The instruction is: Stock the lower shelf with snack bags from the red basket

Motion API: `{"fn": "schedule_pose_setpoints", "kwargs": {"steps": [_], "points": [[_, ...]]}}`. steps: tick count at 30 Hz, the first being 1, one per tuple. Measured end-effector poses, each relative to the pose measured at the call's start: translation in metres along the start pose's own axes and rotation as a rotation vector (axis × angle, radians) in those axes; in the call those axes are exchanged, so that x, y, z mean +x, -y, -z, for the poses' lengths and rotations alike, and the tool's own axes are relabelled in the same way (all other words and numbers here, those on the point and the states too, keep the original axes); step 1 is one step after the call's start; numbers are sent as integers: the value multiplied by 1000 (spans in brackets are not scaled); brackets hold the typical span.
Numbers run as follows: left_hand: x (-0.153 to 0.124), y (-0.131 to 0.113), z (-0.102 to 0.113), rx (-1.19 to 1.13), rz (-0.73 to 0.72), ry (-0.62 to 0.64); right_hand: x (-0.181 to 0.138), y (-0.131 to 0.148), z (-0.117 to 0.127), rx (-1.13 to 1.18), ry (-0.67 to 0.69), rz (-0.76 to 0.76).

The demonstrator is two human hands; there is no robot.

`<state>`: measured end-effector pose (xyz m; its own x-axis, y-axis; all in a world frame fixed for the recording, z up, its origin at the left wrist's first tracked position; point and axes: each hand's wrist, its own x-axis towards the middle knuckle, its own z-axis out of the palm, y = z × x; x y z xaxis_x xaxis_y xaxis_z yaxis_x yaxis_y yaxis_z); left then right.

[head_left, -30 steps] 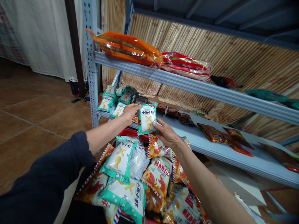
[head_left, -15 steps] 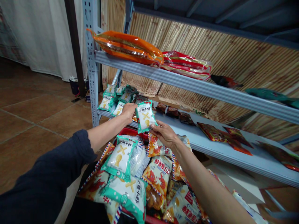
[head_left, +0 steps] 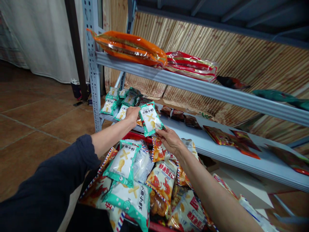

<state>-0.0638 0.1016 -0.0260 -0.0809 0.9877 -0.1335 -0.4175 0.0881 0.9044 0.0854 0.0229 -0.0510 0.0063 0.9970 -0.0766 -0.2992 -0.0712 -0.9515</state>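
Observation:
Between my two hands a green and white snack bag is held up in front of the lower shelf. My left hand is closed on its upper left edge. At its lower right corner, my right hand pinches the bag between thumb and fingers. Behind my left hand, several matching green and white bags lie on the shelf's left end. Below my hands, a red basket is heaped with snack bags. Two green and white bags lie on top at its left, beside orange and white bags.
A grey metal rack bears an orange bag and a red bag on its upper shelf. Brown packets and flat red packets lie along the lower shelf. A white box is underneath.
The held bag has tilted slightly, its top leaning further left. Both hands keep hold of it, and the view has shifted a little.

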Motion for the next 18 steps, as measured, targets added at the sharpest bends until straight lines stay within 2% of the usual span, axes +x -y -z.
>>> {"fn": "schedule_pose_setpoints", "kwargs": {"steps": [10,18], "points": [[6,4,1,-74,-42,43,-1,1,3,54,-212,35],[4,2,7,-88,-50,62,0,-2,4,7,-208,53]]}}
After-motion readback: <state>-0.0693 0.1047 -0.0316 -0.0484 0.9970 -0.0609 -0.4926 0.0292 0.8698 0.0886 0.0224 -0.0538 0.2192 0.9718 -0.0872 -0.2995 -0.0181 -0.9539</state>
